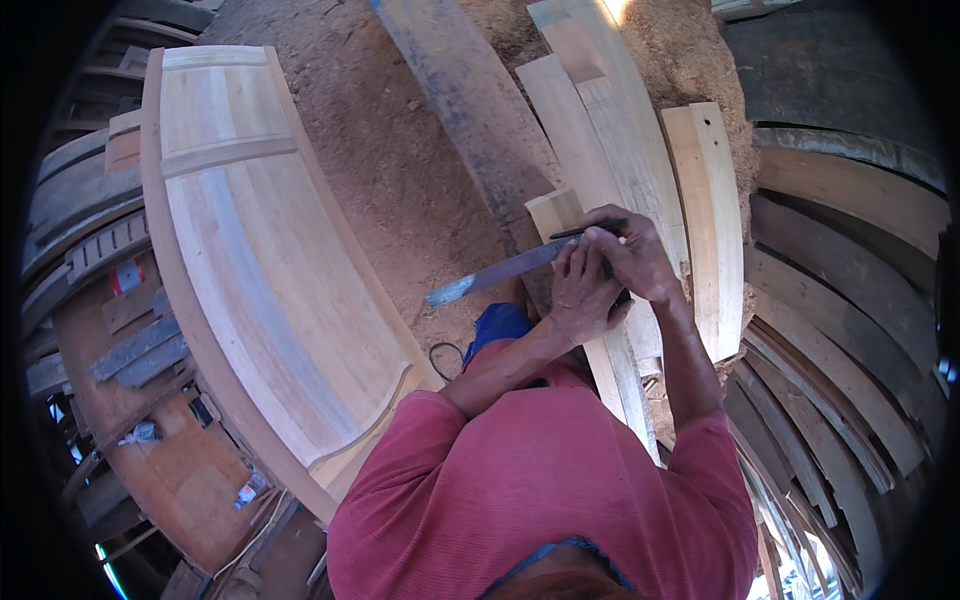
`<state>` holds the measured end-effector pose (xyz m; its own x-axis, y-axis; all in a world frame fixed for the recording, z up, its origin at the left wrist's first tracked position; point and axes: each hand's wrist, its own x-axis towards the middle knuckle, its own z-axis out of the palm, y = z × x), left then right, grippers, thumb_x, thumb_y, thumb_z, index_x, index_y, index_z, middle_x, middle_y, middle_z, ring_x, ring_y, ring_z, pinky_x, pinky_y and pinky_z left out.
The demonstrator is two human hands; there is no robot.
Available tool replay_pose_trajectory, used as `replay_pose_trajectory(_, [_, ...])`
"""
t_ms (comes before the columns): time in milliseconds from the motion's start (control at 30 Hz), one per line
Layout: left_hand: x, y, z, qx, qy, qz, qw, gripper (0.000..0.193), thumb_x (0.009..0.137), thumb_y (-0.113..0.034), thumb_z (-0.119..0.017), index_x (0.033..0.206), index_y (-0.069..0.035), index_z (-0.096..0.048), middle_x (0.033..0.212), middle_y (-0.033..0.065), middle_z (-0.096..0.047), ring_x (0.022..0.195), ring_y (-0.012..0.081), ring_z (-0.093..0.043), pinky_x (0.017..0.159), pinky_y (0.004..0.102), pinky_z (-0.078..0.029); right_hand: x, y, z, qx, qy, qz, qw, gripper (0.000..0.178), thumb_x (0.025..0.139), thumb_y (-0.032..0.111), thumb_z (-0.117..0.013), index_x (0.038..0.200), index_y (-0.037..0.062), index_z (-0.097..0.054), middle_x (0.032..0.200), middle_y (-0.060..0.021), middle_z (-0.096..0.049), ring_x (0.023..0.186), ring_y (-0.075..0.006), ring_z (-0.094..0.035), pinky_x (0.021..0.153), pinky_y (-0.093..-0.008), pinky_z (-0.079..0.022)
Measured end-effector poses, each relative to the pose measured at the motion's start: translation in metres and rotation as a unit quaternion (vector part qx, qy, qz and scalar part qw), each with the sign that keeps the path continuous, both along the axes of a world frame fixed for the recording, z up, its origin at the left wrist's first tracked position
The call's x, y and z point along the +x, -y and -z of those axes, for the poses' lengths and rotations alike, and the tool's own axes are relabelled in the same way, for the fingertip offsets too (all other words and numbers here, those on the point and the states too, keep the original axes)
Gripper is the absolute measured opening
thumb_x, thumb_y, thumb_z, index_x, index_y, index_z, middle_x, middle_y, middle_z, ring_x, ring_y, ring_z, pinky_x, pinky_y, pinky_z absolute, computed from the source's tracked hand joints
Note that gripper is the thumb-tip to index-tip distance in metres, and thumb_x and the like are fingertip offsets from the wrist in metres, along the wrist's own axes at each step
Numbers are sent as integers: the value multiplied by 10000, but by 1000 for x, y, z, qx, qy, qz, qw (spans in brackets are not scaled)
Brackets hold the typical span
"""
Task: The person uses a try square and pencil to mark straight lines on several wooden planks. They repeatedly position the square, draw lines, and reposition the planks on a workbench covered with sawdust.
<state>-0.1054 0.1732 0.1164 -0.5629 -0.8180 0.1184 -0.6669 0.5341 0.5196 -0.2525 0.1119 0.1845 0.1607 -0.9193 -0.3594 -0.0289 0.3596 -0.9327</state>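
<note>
My left hand point(583, 290) is closed on a try square, pressing it onto a narrow pale board point(552, 212). The square's flat metal blade point(492, 274) sticks out to the left past the board's edge; its dark handle is mostly covered by my fingers. Just above and to the right, my right hand point(645, 258) pinches a slim dark pencil point(578, 233), which lies close along the blade's far edge. Both hands are almost touching. The pencil's tip is too small to make out clearly.
A panelled wooden door point(270, 250) lies to my left. Long planks point(640, 150) and a shorter pair of boards point(705, 220) lie ahead and right. A weathered plank point(470, 100) crosses the sawdust-covered ground. Stacked timber point(850, 240) lines the right side.
</note>
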Motion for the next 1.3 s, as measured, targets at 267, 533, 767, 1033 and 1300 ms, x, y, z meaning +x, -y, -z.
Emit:
replay_pose_trajectory(267, [3, 2, 0, -38, -43, 12, 998, 684, 774, -410, -839, 1386, -152, -672, 1442, 284, -493, 1374, 480, -421, 1167, 639, -304, -3, 13, -13, -93, -166, -37, 981, 160, 1034, 124, -677, 1123, 1, -726, 1090, -164, -730, 1025, -255, -740, 884, -388, -587])
replay_pose_trajectory(533, [4, 3, 0, -29, -32, 19, 999, 701, 763, -416, -845, 1391, -155, -673, 1467, 288, -474, 1408, 475, -396, 1180, 640, -287, -6, 15, -15, -142, -223, -60, 963, 190, 1004, 166, -710, 1124, 21, -735, 1080, -164, -722, 1021, -317, -720, 884, -437, -577])
replay_pose_trajectory(767, [2, -3, 3, -15, 6, 3, 1000, 591, 759, -436, -831, 1302, -219, -743, 1557, 289, -429, 1481, 480, -351, 1234, 639, -242, 15, 14, -8, -23, -80, -70, 994, 194, 1012, 166, -705, 1119, 8, -736, 1077, -169, -720, 998, -318, -725, 895, -441, -573])
replay_pose_trajectory(1033, [3, 1, 0, -11, -22, 8, 1000, 612, 762, -455, -830, 1315, -215, -720, 1595, 306, -406, 1497, 483, -349, 1234, 626, -238, -8, 19, -24, -185, -267, -71, 943, 151, 979, 144, -717, 1087, 42, -741, 1019, -144, -710, 1005, -346, -682, 887, -454, -537])
replay_pose_trajectory(1300, [6, 4, -6, -14, -27, 9, 1000, 561, 798, -502, -808, 1286, -237, -730, 1628, 310, -369, 1485, 471, -359, 1219, 605, -234, -35, 7, -12, -138, -329, -17, 934, 201, 1048, 147, -628, 1139, 8, -741, 1116, -137, -747, 1046, -315, -698, 962, -426, -531])
